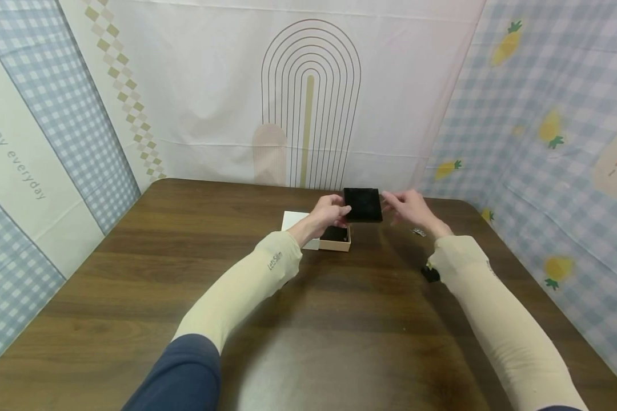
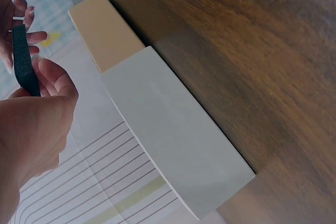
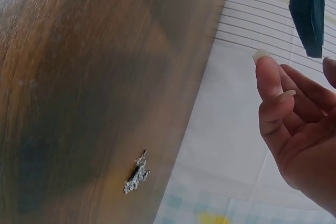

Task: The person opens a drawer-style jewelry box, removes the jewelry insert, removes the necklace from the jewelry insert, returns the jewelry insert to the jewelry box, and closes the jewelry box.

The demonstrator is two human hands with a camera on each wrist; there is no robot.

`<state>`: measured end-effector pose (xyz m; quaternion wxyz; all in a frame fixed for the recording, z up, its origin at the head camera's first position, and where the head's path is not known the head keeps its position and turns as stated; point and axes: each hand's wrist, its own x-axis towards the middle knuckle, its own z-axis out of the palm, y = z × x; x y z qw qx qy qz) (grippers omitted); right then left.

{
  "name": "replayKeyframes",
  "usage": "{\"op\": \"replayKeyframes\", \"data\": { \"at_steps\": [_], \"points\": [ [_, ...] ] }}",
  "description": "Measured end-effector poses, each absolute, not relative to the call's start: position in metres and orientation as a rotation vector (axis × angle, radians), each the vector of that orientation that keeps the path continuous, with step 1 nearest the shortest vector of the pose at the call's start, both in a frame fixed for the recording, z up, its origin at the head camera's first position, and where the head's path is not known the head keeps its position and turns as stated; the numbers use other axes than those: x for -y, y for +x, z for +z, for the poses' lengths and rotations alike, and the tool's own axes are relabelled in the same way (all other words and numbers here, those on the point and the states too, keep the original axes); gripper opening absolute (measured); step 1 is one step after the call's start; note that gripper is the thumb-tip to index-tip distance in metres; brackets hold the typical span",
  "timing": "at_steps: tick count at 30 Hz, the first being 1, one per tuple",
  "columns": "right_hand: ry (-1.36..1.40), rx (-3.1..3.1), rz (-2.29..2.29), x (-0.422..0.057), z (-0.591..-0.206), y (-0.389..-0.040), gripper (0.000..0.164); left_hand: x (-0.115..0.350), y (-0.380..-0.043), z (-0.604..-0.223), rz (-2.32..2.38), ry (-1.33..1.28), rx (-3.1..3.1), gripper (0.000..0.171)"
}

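Note:
A flat, square black pad [image 1: 363, 204] with a velvety look is held up above the back of the table. My left hand [image 1: 330, 210] pinches its left edge, thumb on top and fingers beneath. Just off the opposite edge is my right hand [image 1: 408, 206], its fingers loosely bent and holding nothing; the right wrist view shows a gap between the fingertips [image 3: 261, 56] and the pad. Below the left hand lies a drawer box: a white sleeve [image 2: 173, 135] with a tan drawer [image 2: 107, 32] partly pulled out, dark inside. The left forearm hides part of the sleeve.
A small, sparkling silver piece of jewellery [image 3: 137, 174] lies on the wooden table [image 1: 339, 319] below the right hand. Nearer, a small black object [image 1: 431, 274] is partly covered by the right sleeve. Patterned cloth [image 1: 211, 85] hangs behind the table and along both sides.

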<state>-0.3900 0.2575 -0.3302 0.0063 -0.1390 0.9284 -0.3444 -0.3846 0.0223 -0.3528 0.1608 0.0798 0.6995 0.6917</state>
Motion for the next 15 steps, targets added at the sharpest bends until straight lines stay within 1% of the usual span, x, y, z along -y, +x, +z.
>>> {"op": "replayKeyframes", "data": {
  "at_steps": [7, 15],
  "points": [
    [-0.329, -2.813, -1.134, -0.2540, -0.3300, -0.3921, 0.062, -0.0240, -0.3841, -0.3525, 1.979, 0.226, -1.997, 0.045],
    [-0.331, -2.821, -1.088, -0.2496, -0.3306, -0.3912, 0.052, -0.0251, -0.3845, -0.3535, 1.981, 0.234, -1.980, 0.047]
  ]
}}
